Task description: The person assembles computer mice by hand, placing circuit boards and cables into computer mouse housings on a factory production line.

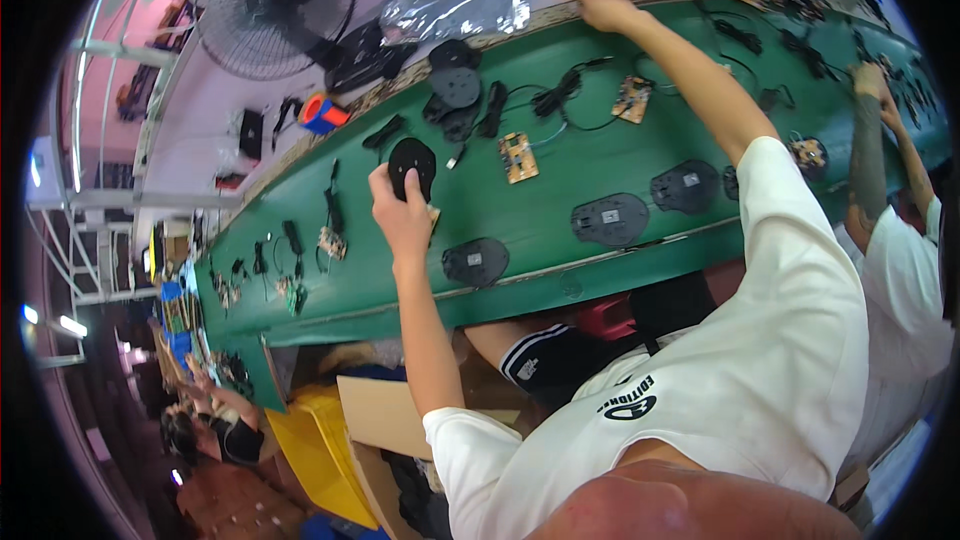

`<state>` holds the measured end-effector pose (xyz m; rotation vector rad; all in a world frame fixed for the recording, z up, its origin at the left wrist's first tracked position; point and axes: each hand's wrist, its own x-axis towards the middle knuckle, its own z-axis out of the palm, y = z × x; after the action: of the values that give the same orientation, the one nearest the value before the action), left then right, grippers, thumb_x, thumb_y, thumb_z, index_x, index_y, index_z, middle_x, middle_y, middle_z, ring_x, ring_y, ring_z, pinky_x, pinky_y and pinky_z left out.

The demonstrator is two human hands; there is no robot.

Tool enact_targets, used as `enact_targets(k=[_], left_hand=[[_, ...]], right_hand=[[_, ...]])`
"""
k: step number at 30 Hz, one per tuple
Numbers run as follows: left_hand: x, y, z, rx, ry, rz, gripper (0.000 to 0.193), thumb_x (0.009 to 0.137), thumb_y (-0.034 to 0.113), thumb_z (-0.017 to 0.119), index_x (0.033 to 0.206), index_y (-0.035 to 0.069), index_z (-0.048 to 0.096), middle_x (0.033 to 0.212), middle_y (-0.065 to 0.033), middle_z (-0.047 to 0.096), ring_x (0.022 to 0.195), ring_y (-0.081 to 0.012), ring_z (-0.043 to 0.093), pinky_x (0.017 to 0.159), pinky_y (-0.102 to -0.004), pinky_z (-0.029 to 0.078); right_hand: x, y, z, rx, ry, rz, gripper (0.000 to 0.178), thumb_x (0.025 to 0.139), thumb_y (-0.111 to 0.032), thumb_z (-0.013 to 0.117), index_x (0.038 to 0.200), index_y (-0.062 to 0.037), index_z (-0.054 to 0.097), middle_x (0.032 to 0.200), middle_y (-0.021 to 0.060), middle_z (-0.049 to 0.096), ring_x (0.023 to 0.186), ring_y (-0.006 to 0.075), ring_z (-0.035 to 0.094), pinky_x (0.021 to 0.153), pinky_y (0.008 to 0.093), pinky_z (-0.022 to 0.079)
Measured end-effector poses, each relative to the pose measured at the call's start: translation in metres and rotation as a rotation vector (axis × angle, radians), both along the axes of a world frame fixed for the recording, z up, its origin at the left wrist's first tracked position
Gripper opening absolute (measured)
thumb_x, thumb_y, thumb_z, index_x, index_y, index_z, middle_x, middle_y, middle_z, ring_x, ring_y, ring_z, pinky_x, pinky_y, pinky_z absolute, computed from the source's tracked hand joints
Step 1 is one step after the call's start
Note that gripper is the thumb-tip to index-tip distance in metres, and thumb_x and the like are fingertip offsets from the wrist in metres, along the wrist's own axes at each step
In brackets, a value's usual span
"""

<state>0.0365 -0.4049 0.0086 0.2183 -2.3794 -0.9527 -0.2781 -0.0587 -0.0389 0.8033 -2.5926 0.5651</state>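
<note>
My left hand (400, 215) grips a black rounded shell (411, 168) by its edge, thumb on its face, above the green bench. Part of a tan circuit board (433, 216) shows just behind that hand. My right hand (602, 6) reaches over the bench's far edge, fingers stretched out, with nothing visible in them. Between my arms lie a tan circuit board (518, 158) and another board (631, 99) with black cables (557, 95). Similar dark shells (455, 87) are piled at the far side. Along the near side rest a single shell (475, 262) and two others (610, 219).
A fan (285, 0) and a clear plastic bag (457, 2) stand beyond the green bench (385, 270). A blue-and-orange roll (323, 114) sits at its edge. Co-workers are at the right, one with a sleeved arm (868, 160), and lower left. A yellow bin (318, 455) stands below.
</note>
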Motion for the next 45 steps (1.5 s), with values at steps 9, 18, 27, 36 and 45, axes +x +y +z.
enact_targets(k=[9, 18, 27, 36, 45], left_hand=[[0.117, -0.149, -0.02, 0.372, -0.425, -0.106, 0.031, 0.088, 0.008, 0.067, 0.117, -0.006, 0.064, 0.103, -0.0113, 0.071, 0.094, -0.0174, 0.066, 0.085, -0.0299, 0.051], [0.113, -0.137, -0.04, -0.421, -0.223, 0.104, 0.027, 0.086, 0.018, 0.065, 0.112, 0.01, 0.069, 0.119, -0.012, 0.058, 0.113, -0.0312, 0.054, 0.094, -0.0457, 0.042], [0.139, -0.129, -0.062, -0.348, -0.124, 0.279, 0.032, 0.094, 0.022, 0.056, 0.118, 0.004, 0.063, 0.122, -0.015, 0.06, 0.115, -0.035, 0.054, 0.096, -0.0453, 0.043], [0.13, -0.136, -0.065, -0.147, 0.026, 0.191, 0.025, 0.093, 0.006, 0.049, 0.112, -0.001, 0.062, 0.116, -0.0191, 0.063, 0.108, -0.0367, 0.061, 0.093, -0.0398, 0.047], [0.139, -0.135, -0.061, -0.208, -0.044, 0.249, 0.025, 0.087, 0.004, 0.055, 0.109, 0.005, 0.065, 0.118, -0.012, 0.063, 0.111, -0.0331, 0.058, 0.092, -0.0432, 0.046]], right_hand=[[0.004, -0.001, -0.005, -0.01, 0.044, 0.018, 0.019, 0.094, -0.019, 0.054, 0.104, -0.0041, 0.062, 0.097, 0.02, 0.065, 0.09, 0.0435, 0.06, 0.078, 0.0476, 0.048], [0.147, -0.082, 0.054, -0.521, -0.463, 0.407, 0.022, 0.099, -0.025, 0.058, 0.101, -0.003, 0.064, 0.074, 0.0016, 0.062, 0.068, 0.0081, 0.056, 0.062, 0.0269, 0.047], [0.296, -0.239, 0.04, -0.484, -0.715, 0.94, 0.012, 0.09, -0.012, 0.067, 0.09, -0.0016, 0.06, 0.086, 0.0071, 0.068, 0.073, 0.0159, 0.065, 0.067, 0.0285, 0.051], [0.329, -0.379, -0.002, -0.191, -0.195, 0.761, 0.014, 0.079, -0.019, 0.07, 0.082, -0.0072, 0.064, 0.091, 0.0109, 0.06, 0.093, 0.0326, 0.059, 0.077, 0.0453, 0.048], [0.332, -0.377, 0.0, -0.013, -0.279, 0.721, 0.015, 0.079, -0.02, 0.067, 0.082, -0.0061, 0.067, 0.093, 0.0122, 0.061, 0.095, 0.0326, 0.06, 0.079, 0.0467, 0.048]])
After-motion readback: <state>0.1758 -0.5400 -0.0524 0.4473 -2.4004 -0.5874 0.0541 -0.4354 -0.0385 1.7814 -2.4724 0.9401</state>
